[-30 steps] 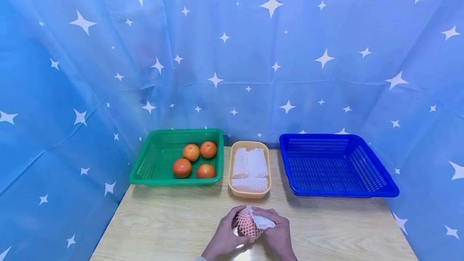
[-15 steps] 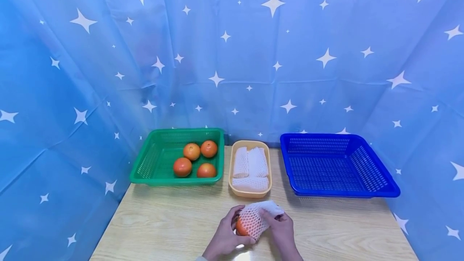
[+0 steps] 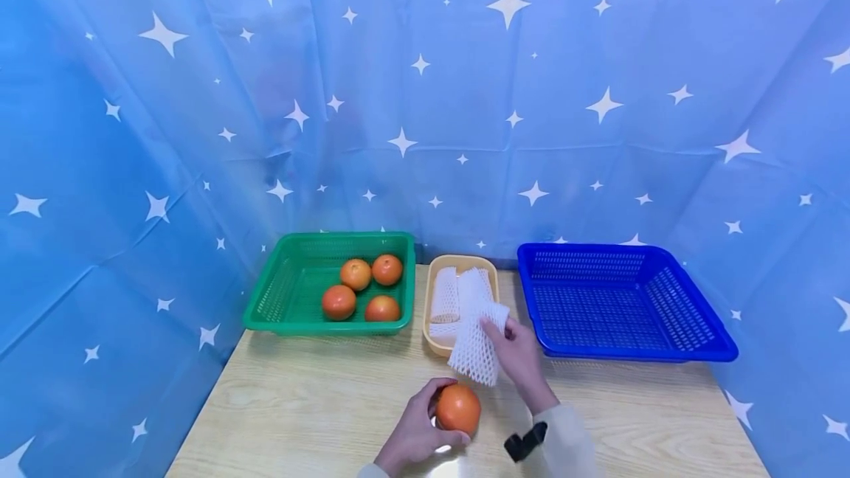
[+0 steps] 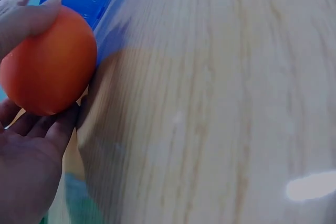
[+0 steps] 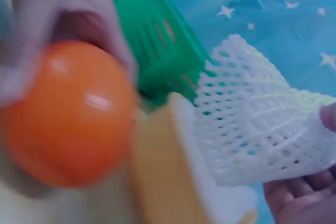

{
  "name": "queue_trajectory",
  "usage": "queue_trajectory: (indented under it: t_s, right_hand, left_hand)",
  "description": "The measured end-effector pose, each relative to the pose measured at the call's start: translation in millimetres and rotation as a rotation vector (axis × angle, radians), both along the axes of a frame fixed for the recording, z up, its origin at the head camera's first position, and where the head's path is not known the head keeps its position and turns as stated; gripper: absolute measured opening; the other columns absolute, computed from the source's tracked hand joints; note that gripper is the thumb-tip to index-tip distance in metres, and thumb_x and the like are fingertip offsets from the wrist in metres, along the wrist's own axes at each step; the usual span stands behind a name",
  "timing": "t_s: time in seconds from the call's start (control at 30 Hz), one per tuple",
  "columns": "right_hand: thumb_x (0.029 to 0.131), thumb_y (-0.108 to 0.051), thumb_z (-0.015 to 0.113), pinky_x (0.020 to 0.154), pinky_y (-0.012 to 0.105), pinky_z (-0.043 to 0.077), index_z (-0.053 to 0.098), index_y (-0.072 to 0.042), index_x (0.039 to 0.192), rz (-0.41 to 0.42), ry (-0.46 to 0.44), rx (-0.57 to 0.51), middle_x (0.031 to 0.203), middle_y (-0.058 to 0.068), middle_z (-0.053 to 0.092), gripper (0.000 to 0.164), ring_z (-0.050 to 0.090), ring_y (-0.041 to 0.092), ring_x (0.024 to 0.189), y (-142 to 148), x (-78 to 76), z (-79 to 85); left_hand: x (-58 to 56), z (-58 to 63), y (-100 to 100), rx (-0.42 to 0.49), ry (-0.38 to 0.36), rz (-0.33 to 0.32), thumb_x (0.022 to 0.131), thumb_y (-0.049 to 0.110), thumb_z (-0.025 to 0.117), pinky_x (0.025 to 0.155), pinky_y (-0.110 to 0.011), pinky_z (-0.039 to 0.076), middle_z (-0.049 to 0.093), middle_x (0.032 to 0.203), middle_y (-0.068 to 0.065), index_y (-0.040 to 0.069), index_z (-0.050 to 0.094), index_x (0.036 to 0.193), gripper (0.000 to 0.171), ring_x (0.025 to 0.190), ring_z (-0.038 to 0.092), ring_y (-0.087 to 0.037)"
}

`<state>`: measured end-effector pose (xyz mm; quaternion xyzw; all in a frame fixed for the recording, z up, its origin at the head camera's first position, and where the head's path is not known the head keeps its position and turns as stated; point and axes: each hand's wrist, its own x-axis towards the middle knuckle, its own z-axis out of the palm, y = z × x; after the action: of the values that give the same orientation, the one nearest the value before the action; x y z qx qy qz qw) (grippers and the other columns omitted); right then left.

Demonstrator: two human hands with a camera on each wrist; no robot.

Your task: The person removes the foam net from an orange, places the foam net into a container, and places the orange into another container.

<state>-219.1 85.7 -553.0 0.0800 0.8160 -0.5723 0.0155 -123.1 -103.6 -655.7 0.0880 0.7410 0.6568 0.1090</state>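
Note:
On the near middle of the table, my left hand [image 3: 420,425] holds a smooth, round orange-red fruit [image 3: 458,409], fingers and thumb around its left side. The bare fruit [image 4: 52,64] also fills the upper left of the left wrist view. My right hand [image 3: 520,355] pinches a white foam fruit net [image 3: 479,349] between thumb and fingers. That net hangs in front of the beige tub's near edge, off the fruit. In the right wrist view the net [image 5: 252,119] looks hollow, with a wide mouth. More white foam nets [image 3: 446,293] lie in the beige tub [image 3: 430,338].
Left of the tub stands a green basket [image 3: 285,327] with several similar fruits [image 3: 339,302]. A blue basket [image 3: 637,352] sits at the back right. Behind the wooden table [image 3: 299,404] hangs a blue curtain [image 3: 465,94] with white stars.
The foam net, earlier around the fruit, has come off it. My right hand has carried the net up and forward to the tub. My left hand still holds the fruit nearly in place.

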Motion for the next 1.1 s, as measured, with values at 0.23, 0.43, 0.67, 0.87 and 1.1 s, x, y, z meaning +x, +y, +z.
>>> queue_trajectory:
  t_s: [0.23,0.43,0.67,0.87,1.1]
  right_hand:
    - [0.099,-0.043,0.064,0.063,0.028,0.040,0.066,-0.006,0.096,0.123,0.010,0.196,0.082,0.004,0.059,0.037,0.051,0.019,0.075,-14,-64.6,33.9]
    - [0.100,-0.038,0.064,0.080,0.033,0.050,0.070,-0.007,0.119,0.225,0.017,0.312,0.111,0.013,0.072,0.037,0.061,0.022,0.094,-27,-109.3,33.2]
    - [0.096,-0.027,0.069,0.084,0.040,0.053,0.071,-0.001,0.110,0.271,0.007,0.394,0.107,0.017,0.072,0.030,0.062,0.026,0.091,-35,-139.9,22.6]
    - [0.094,-0.024,0.071,0.110,0.050,0.048,0.058,0.002,0.135,0.319,0.014,0.460,0.138,0.025,0.062,0.051,0.059,0.040,0.127,-41,-151.8,9.2]
    - [0.092,-0.018,0.074,0.119,0.055,0.039,0.040,0.003,0.150,0.335,0.101,0.518,0.152,0.027,0.049,0.071,0.046,0.045,0.142,-47,-148.0,4.1]
  left_hand:
    - [-1.3,2.0,2,0.031,-0.042,0.004,0.073,0.013,0.092,0.098,-0.021,0.050,0.060,0.134,-0.001,0.018,0.051,0.143,0.081,0.120,0.062,-0.011]
    - [-0.3,3.2,3,0.055,-0.074,0.007,0.072,0.012,0.092,0.096,-0.022,0.051,0.061,0.133,-0.001,0.022,0.052,0.142,0.081,0.118,0.063,-0.013]
    - [-0.8,3.7,5,0.053,-0.073,0.011,0.070,0.012,0.093,0.097,-0.021,0.051,0.061,0.132,0.001,0.019,0.051,0.143,0.084,0.119,0.063,-0.012]
    - [0.0,2.8,5,0.011,-0.085,0.019,0.070,0.015,0.094,0.098,-0.022,0.049,0.059,0.133,0.004,0.021,0.052,0.142,0.084,0.119,0.062,-0.011]
    - [0.1,0.4,1,-0.003,-0.055,0.014,0.072,0.016,0.094,0.098,-0.020,0.049,0.058,0.134,0.001,0.020,0.052,0.143,0.082,0.118,0.062,-0.010]
